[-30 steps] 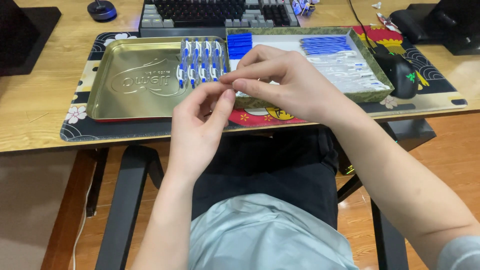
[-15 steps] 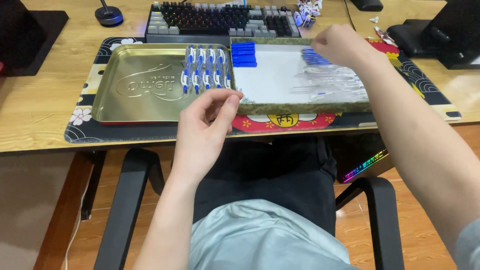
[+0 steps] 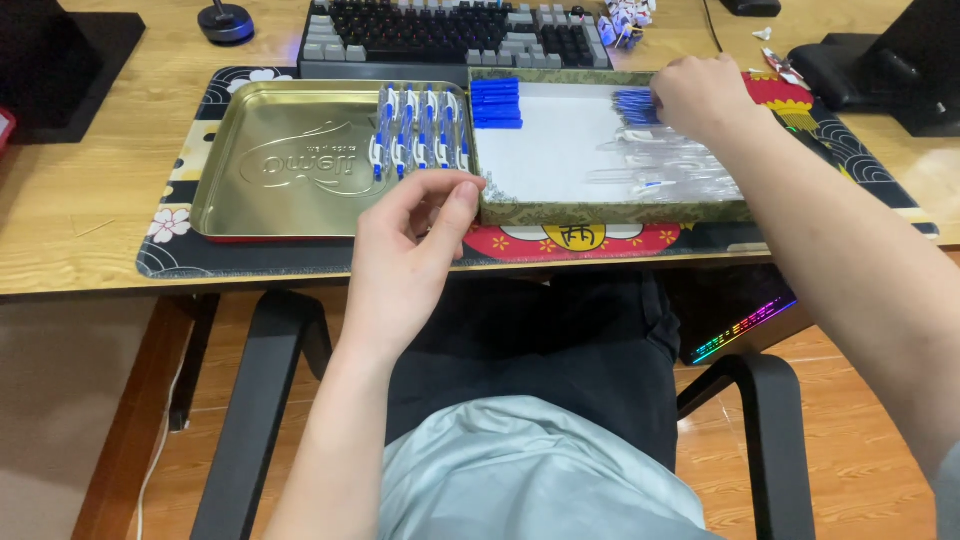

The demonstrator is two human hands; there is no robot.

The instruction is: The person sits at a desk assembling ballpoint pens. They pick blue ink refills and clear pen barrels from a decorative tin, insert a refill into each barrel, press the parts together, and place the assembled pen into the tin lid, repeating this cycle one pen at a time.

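My left hand [image 3: 405, 250] hovers at the front edge of the desk, thumb and forefinger pinched together beside the near left corner of a shallow white-lined box [image 3: 600, 212]. Anything between those fingertips is too small to see. My right hand [image 3: 700, 95] reaches to the box's far right, its fingers curled down onto a small heap of blue pen parts [image 3: 632, 104]. Clear pen barrels [image 3: 670, 170] lie in front of that hand. A stack of blue caps [image 3: 496, 102] sits at the box's far left. Several blue-and-white pens [image 3: 420, 140] lie in rows in a gold metal tray [image 3: 290, 190].
Tray and box rest on a patterned desk mat [image 3: 170, 230] on a wooden desk. A keyboard [image 3: 450, 30] lies behind them, with black stands at the far left [image 3: 60, 50] and far right [image 3: 880, 60]. Black chair armrests [image 3: 260, 400] flank my lap below the desk edge.
My hands were together over the box's near left part. The right hand has since moved away to the far right of the box. The left hand stays pinched near the box corner.
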